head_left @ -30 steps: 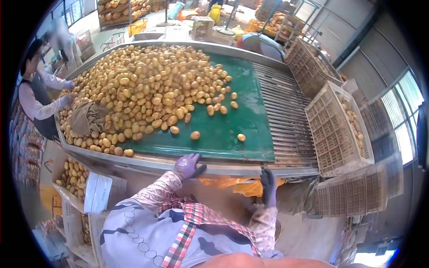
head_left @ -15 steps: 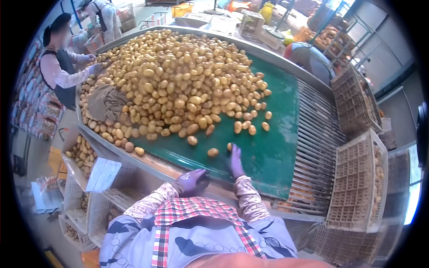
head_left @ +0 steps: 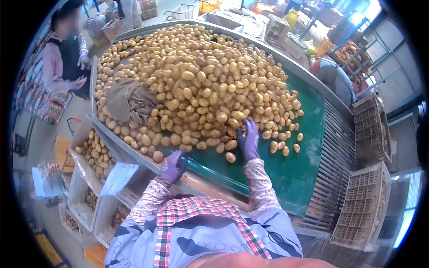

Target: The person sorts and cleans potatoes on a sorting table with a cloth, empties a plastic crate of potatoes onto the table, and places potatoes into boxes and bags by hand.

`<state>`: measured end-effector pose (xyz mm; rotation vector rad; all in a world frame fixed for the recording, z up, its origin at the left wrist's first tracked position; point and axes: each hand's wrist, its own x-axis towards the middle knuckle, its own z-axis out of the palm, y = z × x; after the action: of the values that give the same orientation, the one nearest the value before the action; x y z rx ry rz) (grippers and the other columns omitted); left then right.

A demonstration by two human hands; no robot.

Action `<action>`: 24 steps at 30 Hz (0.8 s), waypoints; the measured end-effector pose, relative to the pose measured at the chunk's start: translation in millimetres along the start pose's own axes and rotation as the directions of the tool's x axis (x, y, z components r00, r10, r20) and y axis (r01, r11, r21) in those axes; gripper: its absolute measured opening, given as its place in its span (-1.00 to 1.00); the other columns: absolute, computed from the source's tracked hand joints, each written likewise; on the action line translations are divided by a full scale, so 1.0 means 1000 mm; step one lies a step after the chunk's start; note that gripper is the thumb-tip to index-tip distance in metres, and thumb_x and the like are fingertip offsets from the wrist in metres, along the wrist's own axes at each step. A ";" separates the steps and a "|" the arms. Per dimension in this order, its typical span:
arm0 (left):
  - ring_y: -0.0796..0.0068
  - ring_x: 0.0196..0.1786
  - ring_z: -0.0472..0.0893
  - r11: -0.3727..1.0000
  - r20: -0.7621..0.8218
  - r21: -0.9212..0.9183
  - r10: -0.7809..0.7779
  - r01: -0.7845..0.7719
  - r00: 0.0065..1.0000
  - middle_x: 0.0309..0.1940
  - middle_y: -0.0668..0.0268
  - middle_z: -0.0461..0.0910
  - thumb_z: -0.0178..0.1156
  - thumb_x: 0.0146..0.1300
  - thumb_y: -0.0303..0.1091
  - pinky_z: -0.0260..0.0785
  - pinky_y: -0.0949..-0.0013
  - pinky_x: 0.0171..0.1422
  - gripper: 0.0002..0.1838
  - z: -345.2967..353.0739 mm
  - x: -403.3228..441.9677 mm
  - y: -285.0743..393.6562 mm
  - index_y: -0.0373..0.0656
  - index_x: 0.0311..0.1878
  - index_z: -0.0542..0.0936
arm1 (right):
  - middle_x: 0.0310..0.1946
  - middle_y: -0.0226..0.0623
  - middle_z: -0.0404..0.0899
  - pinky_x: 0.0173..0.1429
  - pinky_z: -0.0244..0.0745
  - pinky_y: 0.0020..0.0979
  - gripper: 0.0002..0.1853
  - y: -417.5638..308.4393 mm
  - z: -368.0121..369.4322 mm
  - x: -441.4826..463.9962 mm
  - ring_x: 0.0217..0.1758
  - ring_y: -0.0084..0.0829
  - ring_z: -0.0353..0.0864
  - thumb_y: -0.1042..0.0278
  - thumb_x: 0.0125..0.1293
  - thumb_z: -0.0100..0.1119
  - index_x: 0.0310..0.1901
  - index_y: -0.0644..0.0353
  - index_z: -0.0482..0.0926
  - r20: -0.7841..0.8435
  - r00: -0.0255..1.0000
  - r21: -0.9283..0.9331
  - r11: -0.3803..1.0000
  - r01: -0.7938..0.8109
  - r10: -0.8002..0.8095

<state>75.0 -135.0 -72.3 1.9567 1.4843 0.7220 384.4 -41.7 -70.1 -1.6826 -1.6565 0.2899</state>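
Observation:
A large heap of potatoes (head_left: 210,85) covers much of the green conveyor belt (head_left: 286,178). My right hand (head_left: 249,140), in a purple glove with a dark palm, reaches to the near edge of the heap. Its fingers are stretched out beside the potatoes, and no potato shows in its grip. A single potato (head_left: 230,157) lies just left of that hand. My left hand (head_left: 173,167), gloved the same way, is over the near metal edge, close to a potato (head_left: 158,156). Its fingers are loosely bent and apart, holding nothing visible.
A brown cloth (head_left: 130,102) lies on the potatoes at left. Metal rollers (head_left: 333,152) follow the belt at right, with plastic crates (head_left: 359,203) beyond. A box of potatoes (head_left: 96,156) stands below the left edge. A co-worker (head_left: 67,58) stands at the far left.
My right hand has moved forward from the bare belt to the edge of the heap. My left hand has shifted left along the edge. The co-worker's hands have left the potatoes.

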 end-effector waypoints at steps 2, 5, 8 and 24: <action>0.01 0.10 0.55 0.998 -0.045 -0.005 0.066 -0.067 0.997 0.06 -0.08 0.53 0.22 0.20 -0.23 0.39 0.19 0.21 -0.51 -0.015 0.004 -0.047 -0.31 0.14 0.48 | 0.16 -0.02 0.44 0.32 0.32 -0.17 -0.49 -0.015 0.050 0.029 0.25 -0.05 0.42 0.27 0.23 0.23 0.20 0.20 0.42 -0.032 0.995 -0.024 0.995 0.093 -0.094; 0.00 0.10 0.54 0.994 -0.078 0.017 0.109 -0.108 0.991 0.04 -0.09 0.53 0.18 0.22 -0.26 0.37 0.16 0.23 -0.56 -0.045 0.004 -0.111 -0.33 0.11 0.50 | 0.11 -0.04 0.49 0.18 0.43 -0.25 -0.48 -0.044 0.108 0.085 0.17 -0.20 0.50 0.28 0.17 0.23 0.18 0.22 0.45 0.010 1.000 0.080 0.996 0.028 -0.029; 0.07 -0.04 0.63 0.996 -0.121 -0.061 0.052 -0.060 0.991 -0.10 -0.01 0.61 0.17 0.25 -0.32 0.44 0.22 0.10 -0.62 -0.104 0.012 -0.130 -0.25 0.11 0.54 | 0.08 0.06 0.50 0.18 0.42 -0.12 -0.41 -0.063 0.125 0.118 0.14 0.05 0.49 0.20 0.04 0.28 0.15 0.19 0.47 0.260 0.942 0.010 0.975 -0.220 0.210; 0.43 -0.01 0.55 0.449 0.382 -0.834 0.053 0.320 0.922 -0.01 0.23 0.50 0.19 0.26 -0.44 0.45 0.40 -0.03 -0.54 -0.102 0.037 -0.142 -0.13 0.24 0.40 | 0.26 -0.13 0.38 0.27 0.38 -0.22 -0.45 -0.154 0.137 -0.019 0.26 -0.18 0.43 0.48 0.21 0.08 0.29 0.20 0.33 0.143 0.956 -0.438 0.883 -0.171 0.256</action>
<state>-82.5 -56.2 -101.4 1.0194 0.7223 0.7857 177.5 -30.2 -73.9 -2.2344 -1.7678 0.2189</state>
